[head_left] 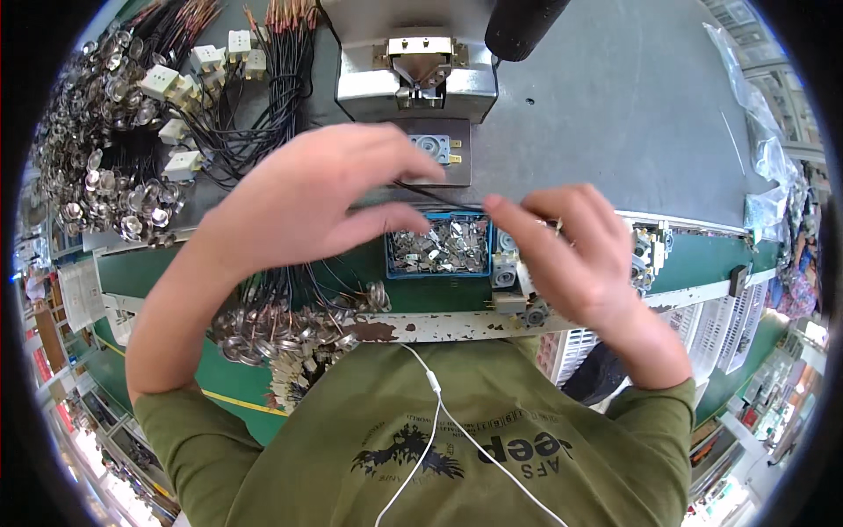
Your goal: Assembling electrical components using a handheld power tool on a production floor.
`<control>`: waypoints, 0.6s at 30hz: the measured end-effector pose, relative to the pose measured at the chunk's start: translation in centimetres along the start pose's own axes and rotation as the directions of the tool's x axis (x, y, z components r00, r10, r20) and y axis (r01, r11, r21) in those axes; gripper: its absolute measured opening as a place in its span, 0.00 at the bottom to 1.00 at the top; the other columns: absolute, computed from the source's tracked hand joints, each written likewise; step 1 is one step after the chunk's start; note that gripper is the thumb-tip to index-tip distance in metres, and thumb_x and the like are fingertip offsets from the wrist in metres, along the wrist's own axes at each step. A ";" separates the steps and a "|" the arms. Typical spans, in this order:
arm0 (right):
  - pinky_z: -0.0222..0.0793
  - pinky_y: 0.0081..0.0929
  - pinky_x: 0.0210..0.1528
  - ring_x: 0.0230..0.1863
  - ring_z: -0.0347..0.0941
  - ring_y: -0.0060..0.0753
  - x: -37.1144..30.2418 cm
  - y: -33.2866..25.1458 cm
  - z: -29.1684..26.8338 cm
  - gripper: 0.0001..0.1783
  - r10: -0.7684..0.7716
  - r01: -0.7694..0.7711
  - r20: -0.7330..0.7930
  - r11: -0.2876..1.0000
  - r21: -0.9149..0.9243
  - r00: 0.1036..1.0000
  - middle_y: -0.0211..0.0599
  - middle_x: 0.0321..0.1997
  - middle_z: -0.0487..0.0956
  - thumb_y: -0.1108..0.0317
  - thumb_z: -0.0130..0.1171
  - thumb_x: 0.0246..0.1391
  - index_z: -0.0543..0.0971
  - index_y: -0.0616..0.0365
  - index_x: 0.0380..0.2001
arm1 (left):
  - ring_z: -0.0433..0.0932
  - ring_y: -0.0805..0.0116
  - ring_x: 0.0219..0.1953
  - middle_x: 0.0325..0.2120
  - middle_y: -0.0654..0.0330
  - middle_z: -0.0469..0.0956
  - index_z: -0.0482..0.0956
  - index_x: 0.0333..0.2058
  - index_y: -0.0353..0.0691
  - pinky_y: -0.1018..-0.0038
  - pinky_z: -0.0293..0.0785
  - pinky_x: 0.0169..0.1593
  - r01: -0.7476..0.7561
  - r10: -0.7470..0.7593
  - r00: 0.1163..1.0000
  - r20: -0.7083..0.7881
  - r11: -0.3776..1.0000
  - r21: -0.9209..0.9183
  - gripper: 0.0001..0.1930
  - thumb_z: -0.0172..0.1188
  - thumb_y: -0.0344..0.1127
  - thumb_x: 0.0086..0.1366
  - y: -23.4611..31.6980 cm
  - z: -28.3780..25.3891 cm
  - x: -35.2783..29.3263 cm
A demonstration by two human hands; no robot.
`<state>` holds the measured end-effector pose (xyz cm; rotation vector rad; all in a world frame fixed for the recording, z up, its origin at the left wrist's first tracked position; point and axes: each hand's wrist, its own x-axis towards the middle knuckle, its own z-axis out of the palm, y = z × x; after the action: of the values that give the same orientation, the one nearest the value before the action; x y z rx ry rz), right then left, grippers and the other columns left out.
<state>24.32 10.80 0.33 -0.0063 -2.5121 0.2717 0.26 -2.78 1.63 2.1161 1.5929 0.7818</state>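
Note:
A thin black wire (439, 197) runs from behind my left hand to the fingertips of my right hand. My right hand (575, 250) is closed, its fingertips on the wire's end above the right corner of a blue tray (439, 276). My left hand (351, 184) is open and a little blurred, thumb and fingers apart around the wire without gripping it. Just beyond the left fingertips, a small round-centred metal part (430, 147) with two brass tabs lies on a dark metal plate (461, 171). Small metal pieces fill the tray.
A metal press (417, 75) stands behind the plate, with a dark cylinder (522, 26) beside it. Bundled black wires (285, 79), white connector blocks (183, 164) and piled metal discs (97, 180) crowd the left. Round-centred parts (503, 277) sit right of the tray; clear plastic (764, 167) hangs far right.

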 end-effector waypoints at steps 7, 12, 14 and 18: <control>0.75 0.35 0.33 0.32 0.81 0.41 1.6 2.0 0.0 0.16 0.223 -0.416 0.437 0.809 0.416 0.871 0.45 0.40 0.84 0.77 0.69 0.55 0.82 0.58 0.47 | 0.84 0.51 0.35 0.31 0.55 0.85 0.79 0.49 0.41 0.59 0.79 0.38 0.143 -0.169 0.977 0.131 0.972 0.185 0.14 0.60 0.31 0.64 -0.8 -1.2 -2.0; 0.80 0.32 0.52 0.47 0.85 0.44 -0.4 1.6 0.6 0.22 0.075 -0.077 0.017 0.945 0.319 0.997 0.50 0.48 0.83 0.84 0.63 0.58 0.77 0.62 0.56 | 0.81 0.52 0.34 0.27 0.58 0.79 0.79 0.52 0.44 0.60 0.76 0.40 0.059 -0.023 0.991 -0.134 0.961 0.272 0.18 0.63 0.28 0.62 0.4 -0.7 -1.4; 0.81 0.34 0.51 0.49 0.84 0.39 0.4 0.9 -0.4 0.21 0.195 -0.270 0.206 0.852 0.448 0.959 0.49 0.48 0.83 0.82 0.60 0.62 0.73 0.66 0.58 | 0.79 0.53 0.33 0.26 0.60 0.76 0.80 0.48 0.44 0.61 0.75 0.38 0.036 0.008 0.983 -0.184 0.971 0.236 0.15 0.64 0.29 0.62 1.3 -0.6 -1.0; 0.78 0.36 0.55 0.54 0.82 0.37 0.1 1.2 -0.7 0.20 0.373 -0.685 0.574 0.369 0.629 0.728 0.49 0.49 0.84 0.71 0.54 0.71 0.70 0.67 0.62 | 0.80 0.54 0.34 0.28 0.59 0.80 0.83 0.43 0.42 0.62 0.75 0.38 -0.034 0.044 0.998 -0.037 0.971 0.236 0.10 0.65 0.30 0.62 0.5 -1.6 -1.0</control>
<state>24.59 12.09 0.72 -0.4742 -2.3465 1.8723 -0.64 -3.96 2.95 2.3153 1.7471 0.6817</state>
